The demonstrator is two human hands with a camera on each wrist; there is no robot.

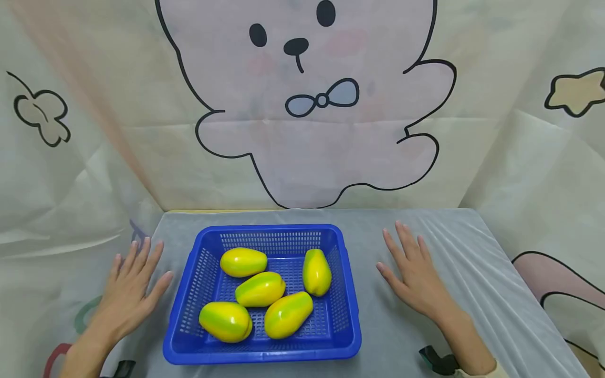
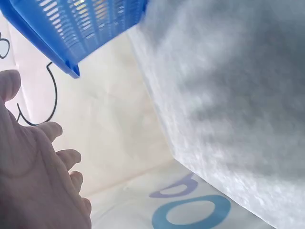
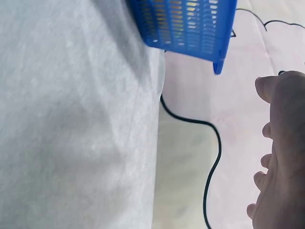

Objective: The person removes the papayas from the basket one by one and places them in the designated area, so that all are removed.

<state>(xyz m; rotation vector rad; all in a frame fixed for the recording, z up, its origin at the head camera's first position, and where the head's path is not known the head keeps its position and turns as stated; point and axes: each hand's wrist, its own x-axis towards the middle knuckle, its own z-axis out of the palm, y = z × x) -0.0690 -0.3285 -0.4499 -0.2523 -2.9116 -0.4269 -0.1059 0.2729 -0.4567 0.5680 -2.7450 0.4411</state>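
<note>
A blue plastic basket (image 1: 350,315) with perforated walls stands on the cloth-covered table. Inside it lie several yellow-green fruits, shaped like papayas or mangoes, such as one fruit (image 1: 243,262) at the back left and another fruit (image 1: 316,272) at the right. My left hand (image 1: 129,291) is held palm down to the left of the basket, fingers spread and apart from it. On the other side, my right hand (image 1: 418,275) has its fingers extended, with a gap between it and the basket wall. Both hands hold nothing. Each wrist view shows a basket corner beyond the thumb.
Grey cloth (image 1: 378,336) covers the table, with folds at the right. A printed curtain (image 1: 302,157) with a cartoon bear hangs behind, and more printed fabric (image 1: 52,199) flanks both sides. A dark strap piece (image 1: 439,360) sits by the right wrist.
</note>
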